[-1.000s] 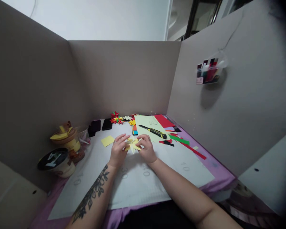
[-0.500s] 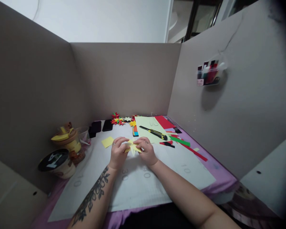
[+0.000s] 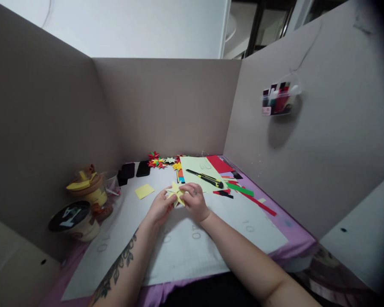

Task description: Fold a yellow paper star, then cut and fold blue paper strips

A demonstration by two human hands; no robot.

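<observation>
A pale yellow folded paper star (image 3: 176, 194) is held between my two hands, above the white sheet on the table. My left hand (image 3: 161, 207) grips it from the left and below, with the palm turned partly up. From the right, my right hand (image 3: 194, 200) pinches the star's points, fingers bent over its edge. Parts of the star are hidden behind the fingers. A square of yellow paper (image 3: 144, 191) lies just left of my left hand. Beyond my hands, a yellow and black utility knife (image 3: 206, 178) rests on a pale green sheet (image 3: 192, 164).
Several coloured paper stars (image 3: 158, 162) lie at the back beside two dark phones (image 3: 143, 169). Paper strips (image 3: 241, 189) spread along the right. Pots (image 3: 88, 191) and a lidded tub (image 3: 73, 219) stand at left. Grey panels (image 3: 166, 102) enclose the table.
My left hand has rolled palm-up and slipped lower under the star. The star now tilts to show more of its face. My right hand keeps nearly the same place.
</observation>
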